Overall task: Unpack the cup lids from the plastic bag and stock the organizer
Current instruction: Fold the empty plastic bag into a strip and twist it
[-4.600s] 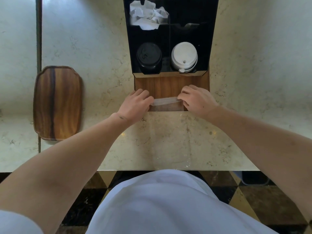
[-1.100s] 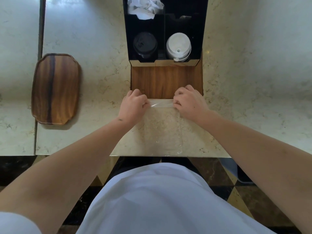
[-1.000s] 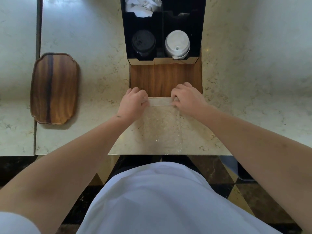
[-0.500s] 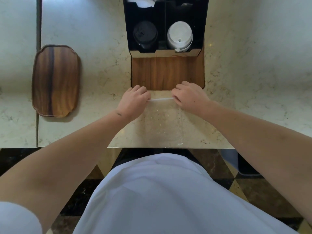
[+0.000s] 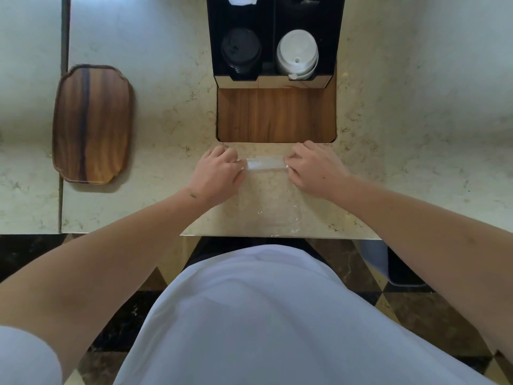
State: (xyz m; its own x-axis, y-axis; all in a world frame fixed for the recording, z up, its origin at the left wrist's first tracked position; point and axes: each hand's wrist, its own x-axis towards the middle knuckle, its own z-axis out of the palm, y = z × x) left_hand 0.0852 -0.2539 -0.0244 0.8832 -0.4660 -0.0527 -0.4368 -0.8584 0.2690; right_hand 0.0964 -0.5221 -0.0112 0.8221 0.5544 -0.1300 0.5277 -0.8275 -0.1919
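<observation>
your left hand (image 5: 215, 173) and right hand (image 5: 316, 169) each pinch an end of the plastic bag (image 5: 268, 195), its folded far edge stretched between them, flat on the worktop (image 5: 166, 112). beyond, the organizer (image 5: 273, 37) holds black lids (image 5: 241, 51) left, white lids (image 5: 297, 52) right. no readable writing.

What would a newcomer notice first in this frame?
Both hands at the centre of the marble counter: the left hand and right hand each pinch an end of the clear empty plastic bag, folded at its far edge. Behind them the black compartmented organizer holds a stack of black cup lids beside a stack of white cup lids. An oblong wooden tray sits far left.
</observation>
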